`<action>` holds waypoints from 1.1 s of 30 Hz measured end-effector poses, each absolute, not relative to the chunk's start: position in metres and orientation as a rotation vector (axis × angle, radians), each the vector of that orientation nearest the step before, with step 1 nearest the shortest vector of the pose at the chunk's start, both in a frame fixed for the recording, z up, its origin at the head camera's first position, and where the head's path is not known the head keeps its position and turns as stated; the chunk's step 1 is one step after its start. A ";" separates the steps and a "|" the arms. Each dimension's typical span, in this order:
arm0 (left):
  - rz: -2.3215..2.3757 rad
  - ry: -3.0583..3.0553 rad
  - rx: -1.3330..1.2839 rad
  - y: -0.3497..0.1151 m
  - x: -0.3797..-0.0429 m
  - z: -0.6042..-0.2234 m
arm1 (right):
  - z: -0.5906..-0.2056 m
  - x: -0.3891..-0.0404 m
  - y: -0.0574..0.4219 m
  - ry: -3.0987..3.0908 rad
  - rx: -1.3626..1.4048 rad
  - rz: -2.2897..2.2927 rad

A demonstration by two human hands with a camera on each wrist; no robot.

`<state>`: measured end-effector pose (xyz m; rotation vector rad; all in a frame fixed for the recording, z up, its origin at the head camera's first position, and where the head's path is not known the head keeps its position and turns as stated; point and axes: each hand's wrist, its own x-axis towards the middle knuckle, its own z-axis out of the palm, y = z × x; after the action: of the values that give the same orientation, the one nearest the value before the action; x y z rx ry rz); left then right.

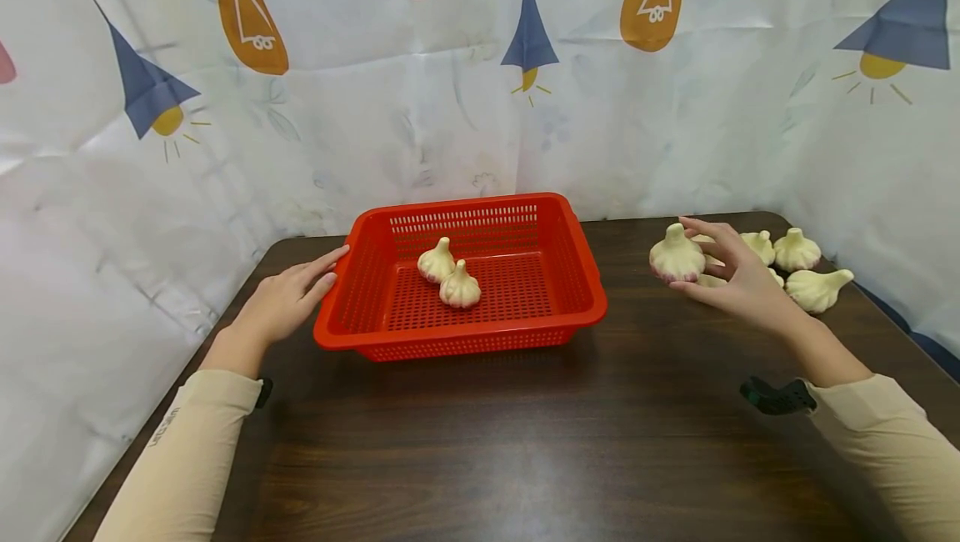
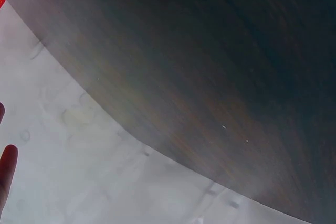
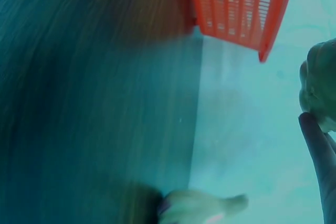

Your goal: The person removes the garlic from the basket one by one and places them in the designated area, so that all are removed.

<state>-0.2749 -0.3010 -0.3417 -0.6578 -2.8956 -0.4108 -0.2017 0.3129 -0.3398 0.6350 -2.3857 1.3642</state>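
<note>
A red plastic basket (image 1: 465, 333) with slotted sides stands on the dark table, and two garlic bulbs (image 1: 460, 285) lie together inside it. My left hand (image 1: 281, 300) rests its fingers against the basket's left rim, fingers fairly straight. On the other side, my right hand (image 1: 731, 279) pinches a garlic bulb (image 1: 677, 254) between thumb and fingers, raised in front of a group of bulbs. That held bulb (image 3: 321, 85) also shows at the edge of the right wrist view. Several more garlic bulbs (image 1: 817, 289) sit at the table's right, partly hidden behind the right hand.
The dark wooden table (image 1: 480, 450) runs up to a white patterned curtain (image 1: 465, 133) at its back and sides. In the left wrist view, the table's curved edge (image 2: 131, 135) meets the pale cloth.
</note>
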 end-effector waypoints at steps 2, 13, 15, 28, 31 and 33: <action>-0.411 -2.893 -0.660 -0.302 -0.275 -0.342 | -0.343 -0.201 0.318 -2.410 0.630 1.342; -0.424 -2.892 -0.661 -0.301 -0.274 -0.342 | -0.362 -0.198 0.359 -2.579 0.548 1.145; -0.427 -2.895 -0.657 -0.301 -0.274 -0.342 | -0.364 -0.198 0.365 -2.602 0.539 1.134; -0.432 -2.890 -0.661 -0.301 -0.274 -0.342 | -0.375 -0.198 0.386 -2.774 0.602 0.985; -0.430 -2.891 -0.660 -0.301 -0.274 -0.342 | -0.378 -0.197 0.388 -2.743 0.655 0.919; -0.426 -2.891 -0.660 -0.301 -0.274 -0.342 | -0.378 -0.197 0.389 -2.737 0.677 0.881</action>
<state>-0.2740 -0.3011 -0.3421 -0.6604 -2.8911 -0.4261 -0.1969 0.3886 -0.3784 0.6769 -2.7373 0.8810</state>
